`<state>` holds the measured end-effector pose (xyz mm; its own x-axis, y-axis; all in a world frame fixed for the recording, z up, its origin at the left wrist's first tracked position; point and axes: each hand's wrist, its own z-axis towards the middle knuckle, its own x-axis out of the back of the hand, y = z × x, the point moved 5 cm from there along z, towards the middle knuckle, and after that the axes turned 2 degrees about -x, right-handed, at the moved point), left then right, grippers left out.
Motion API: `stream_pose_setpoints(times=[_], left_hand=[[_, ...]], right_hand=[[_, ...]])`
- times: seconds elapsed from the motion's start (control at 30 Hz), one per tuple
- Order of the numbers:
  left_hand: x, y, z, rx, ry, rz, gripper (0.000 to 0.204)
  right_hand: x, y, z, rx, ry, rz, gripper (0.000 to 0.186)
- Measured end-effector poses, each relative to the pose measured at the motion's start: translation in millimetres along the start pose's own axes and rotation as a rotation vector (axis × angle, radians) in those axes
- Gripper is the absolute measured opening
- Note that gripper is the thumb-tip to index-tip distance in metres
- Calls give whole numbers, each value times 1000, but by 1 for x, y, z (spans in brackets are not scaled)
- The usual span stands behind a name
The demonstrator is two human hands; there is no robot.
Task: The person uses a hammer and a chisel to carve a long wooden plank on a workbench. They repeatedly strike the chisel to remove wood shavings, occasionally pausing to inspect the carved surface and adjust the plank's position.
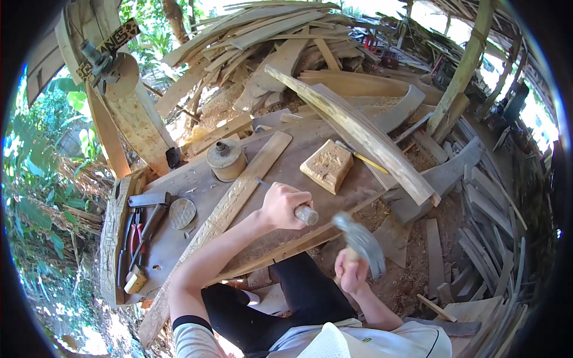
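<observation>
An open-air woodworking shed, seen from above, with posts and a great heap of rough planks [256, 42] behind. In front lies a wide grey wooden workbench [197, 179], dusty and scarred. A long curved timber [358, 131] leans across its far right corner. A long narrow plank [239, 191] runs diagonally over the bench. Beyond it sit a square carved block [327, 165] and a round tin [226, 159]. Pliers and hand tools [140, 224] lie at the left edge. The left hand [283, 204] grips a chisel [301, 210] set against the plank. The right hand [350, 269] is closed around a hammer [361, 238], blurred, just right of the chisel.
</observation>
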<state>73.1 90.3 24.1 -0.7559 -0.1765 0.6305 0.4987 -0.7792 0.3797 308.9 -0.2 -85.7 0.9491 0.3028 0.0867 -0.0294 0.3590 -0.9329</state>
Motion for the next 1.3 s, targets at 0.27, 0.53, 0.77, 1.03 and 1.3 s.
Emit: stream_pose_setpoints(times=[0.27, 0.53, 0.77, 1.03, 1.3], left_hand=[[-1, 3, 5, -29, 55, 11, 13], [-2, 0, 7, 4, 21, 29, 13], [26, -4, 20, 0, 179, -45, 27], [164, -38, 32, 478, 527, -246, 25], [111, -30, -40, 750, -279, 296, 21]], right_hand=[[-6, -7, 1, -15, -114, -139, 66], [-13, -6, -15, -147, 26, 108, 51], [5, -3, -33, -138, -30, -53, 16], [-17, -16, -40, -44, -156, -147, 16], [-19, -4, -51, -105, -414, -274, 25]])
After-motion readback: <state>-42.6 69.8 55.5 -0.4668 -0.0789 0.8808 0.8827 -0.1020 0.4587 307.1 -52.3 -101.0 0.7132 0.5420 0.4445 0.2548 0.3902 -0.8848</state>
